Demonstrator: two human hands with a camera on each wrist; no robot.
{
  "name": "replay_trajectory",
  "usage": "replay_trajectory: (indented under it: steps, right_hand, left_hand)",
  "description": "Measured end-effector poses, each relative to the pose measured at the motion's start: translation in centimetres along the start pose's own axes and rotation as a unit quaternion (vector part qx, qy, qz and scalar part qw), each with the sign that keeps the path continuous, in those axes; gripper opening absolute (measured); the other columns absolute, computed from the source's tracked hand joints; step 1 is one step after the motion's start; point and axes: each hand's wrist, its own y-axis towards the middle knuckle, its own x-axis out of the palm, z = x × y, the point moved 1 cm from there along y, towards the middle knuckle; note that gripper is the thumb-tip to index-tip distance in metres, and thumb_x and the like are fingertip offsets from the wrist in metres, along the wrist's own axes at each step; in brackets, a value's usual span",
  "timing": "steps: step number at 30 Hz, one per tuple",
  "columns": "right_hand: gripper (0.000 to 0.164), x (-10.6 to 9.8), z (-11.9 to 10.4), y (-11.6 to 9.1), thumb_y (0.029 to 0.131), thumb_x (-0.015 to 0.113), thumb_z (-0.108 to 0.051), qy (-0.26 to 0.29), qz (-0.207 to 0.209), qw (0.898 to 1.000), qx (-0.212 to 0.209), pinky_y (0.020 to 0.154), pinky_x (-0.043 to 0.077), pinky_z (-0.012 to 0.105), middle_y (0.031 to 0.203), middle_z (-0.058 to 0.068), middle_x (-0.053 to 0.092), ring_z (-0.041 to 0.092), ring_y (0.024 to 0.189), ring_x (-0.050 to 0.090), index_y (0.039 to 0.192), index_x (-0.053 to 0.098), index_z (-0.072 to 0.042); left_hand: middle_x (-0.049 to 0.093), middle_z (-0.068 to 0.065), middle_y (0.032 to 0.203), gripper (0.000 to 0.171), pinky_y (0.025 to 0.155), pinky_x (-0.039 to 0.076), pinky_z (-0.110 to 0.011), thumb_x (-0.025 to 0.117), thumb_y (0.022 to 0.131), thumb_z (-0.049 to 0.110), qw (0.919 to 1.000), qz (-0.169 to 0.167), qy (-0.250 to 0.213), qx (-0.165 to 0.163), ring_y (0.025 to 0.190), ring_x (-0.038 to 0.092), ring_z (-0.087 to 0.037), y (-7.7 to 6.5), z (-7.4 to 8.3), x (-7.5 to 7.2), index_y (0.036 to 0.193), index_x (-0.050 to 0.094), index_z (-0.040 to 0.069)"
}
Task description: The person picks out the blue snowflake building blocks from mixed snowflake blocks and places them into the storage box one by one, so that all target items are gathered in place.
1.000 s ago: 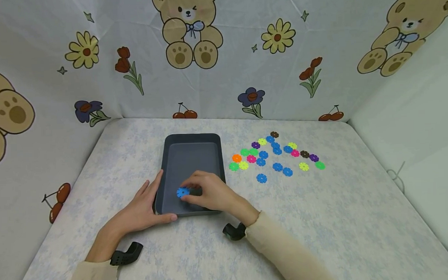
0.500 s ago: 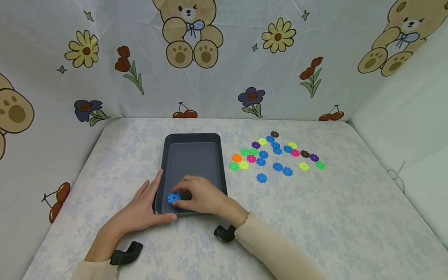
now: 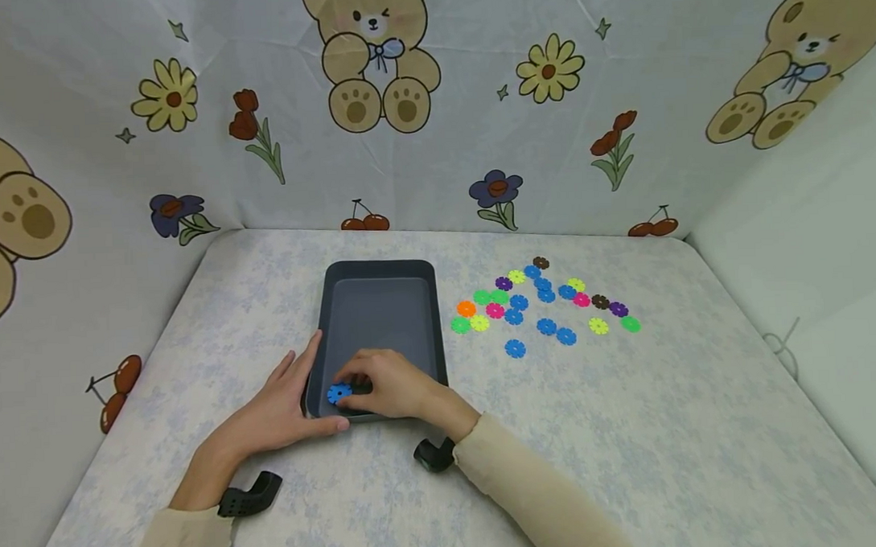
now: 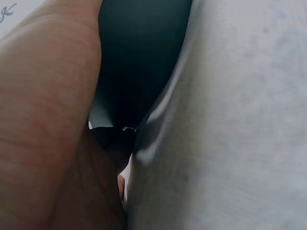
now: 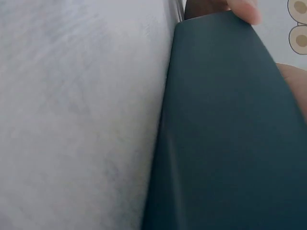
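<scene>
A dark grey rectangular tray (image 3: 381,316) lies on the table. My left hand (image 3: 272,412) rests against its near left corner, fingers straight along the left side and thumb along the front edge. Inside the tray's near left part, my right hand (image 3: 393,385) pinches a blue notched plastic disc (image 3: 338,393) between fingertips and thumb, low over the tray floor. The left wrist view shows the palm (image 4: 43,110) beside the tray's outer wall (image 4: 144,43). In the right wrist view the tray's front wall (image 5: 225,120) hides most of the right hand and the disc.
Right of the tray, several loose notched discs (image 3: 515,349) in blue, green, yellow, pink, purple, brown and orange lie scattered, some overlapping. A bear-printed cloth (image 3: 434,169) hangs behind the table (image 3: 632,428). A thin cord loop (image 3: 783,350) hangs at the right.
My right hand has moved left and nearer with the blue disc, toward the tray's near left corner. The left hand keeps its place, and the view has shifted slightly.
</scene>
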Motion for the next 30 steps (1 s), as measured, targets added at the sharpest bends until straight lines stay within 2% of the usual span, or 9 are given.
replay_trajectory:
  steps: [18,30]
  right_hand:
    - [0.027,0.29,0.49,-0.04,0.093,0.08,-0.02,0.038,-0.027,0.999,0.025,0.082,0.049,0.011,0.112,0.002,0.072,0.009,0.095,0.065,0.119,0.078,-0.011]
    - [0.028,0.04,0.56,0.03,0.093,0.08,-0.021,0.03,-0.031,0.999,0.024,0.083,0.049,0.012,0.113,0.002,0.071,0.01,0.097,0.065,0.12,0.077,-0.013]
  left_hand:
    - [0.006,-0.02,0.172,0.132,0.106,0.021,-0.086,0.082,0.081,0.061,0.9999,-0.011,0.002,-0.005,0.152,-0.001,-0.06,0.08,0.04,0.13,0.165,-0.016,0.031]
    - [0.005,-0.022,0.172,0.132,0.108,0.018,-0.085,0.083,0.082,0.058,0.9999,-0.01,-0.003,-0.003,0.152,-0.002,-0.059,0.34,0.04,0.08,0.165,-0.016,0.031]
